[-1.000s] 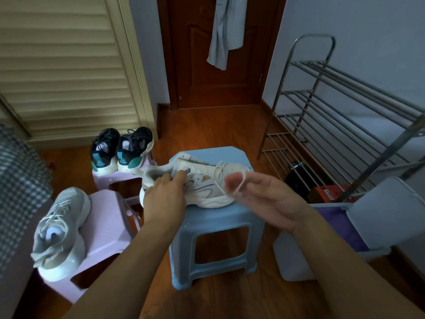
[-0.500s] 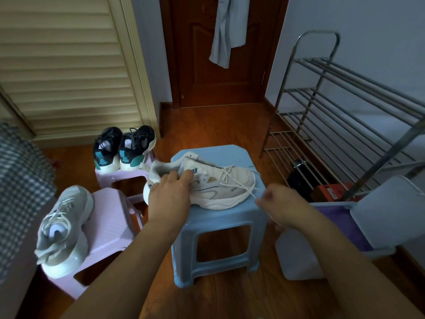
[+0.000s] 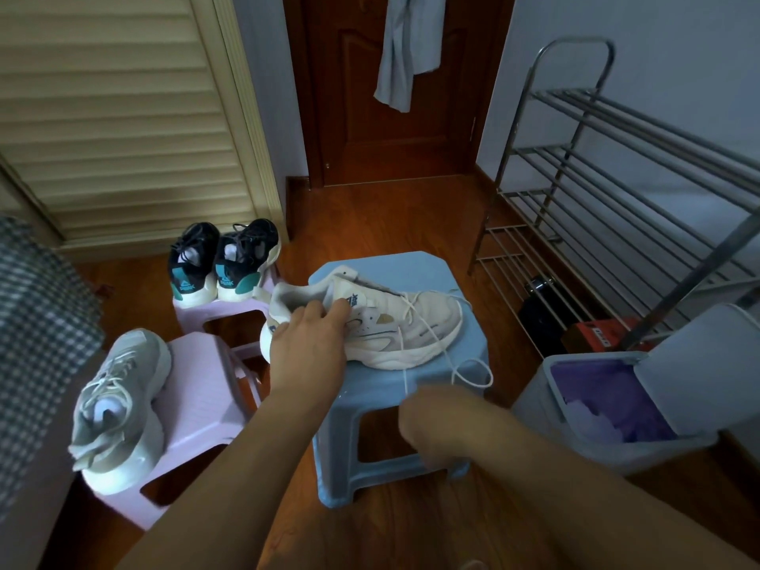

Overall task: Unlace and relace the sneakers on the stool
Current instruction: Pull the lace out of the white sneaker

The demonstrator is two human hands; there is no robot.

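blue stool [image 3: 411, 388] bears white sneaker [image 3: 395, 335], toe pointing right.

Four sneakers [image 3: 386, 331] (three stools [image 3: 395, 265])

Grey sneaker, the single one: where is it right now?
Head view, lower left: the grey sneaker sits alone on the nearer pink stool, left of the blue stool, with the black pair behind it.
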